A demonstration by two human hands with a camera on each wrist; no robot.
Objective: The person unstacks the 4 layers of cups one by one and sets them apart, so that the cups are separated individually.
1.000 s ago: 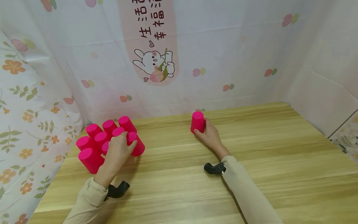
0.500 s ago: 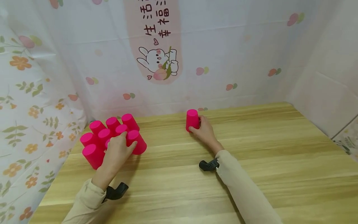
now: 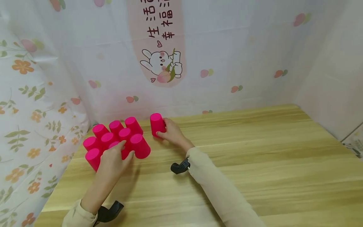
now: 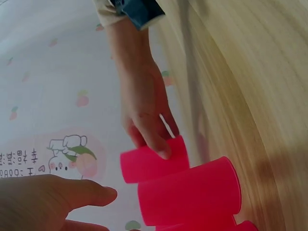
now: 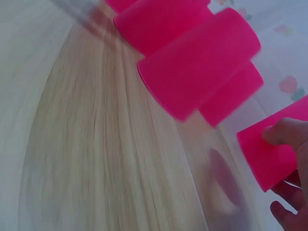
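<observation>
Several upside-down pink cups (image 3: 113,138) stand bunched together at the back left of the wooden table (image 3: 255,157). My left hand (image 3: 124,149) lies over the front of the bunch, fingers resting on one cup and thumb beside the front cup (image 3: 140,146). In the left wrist view its fingers (image 4: 57,197) look straight and hold nothing. My right hand (image 3: 167,130) grips a single upside-down pink cup (image 3: 157,124) just right of the bunch, a small gap apart. The right wrist view shows that cup (image 5: 274,149) under my fingertips (image 5: 288,132), close to the bunch (image 5: 202,62).
Patterned cloth walls (image 3: 198,47) close in the back and the left side, right behind the cups. A plain wall (image 3: 334,78) stands on the right. Bare wood stretches across the table's middle and right.
My right hand has slid the single cup left along the table's back, from mid-table to beside the bunch. My left hand has drawn back slightly, staying on the bunch.
</observation>
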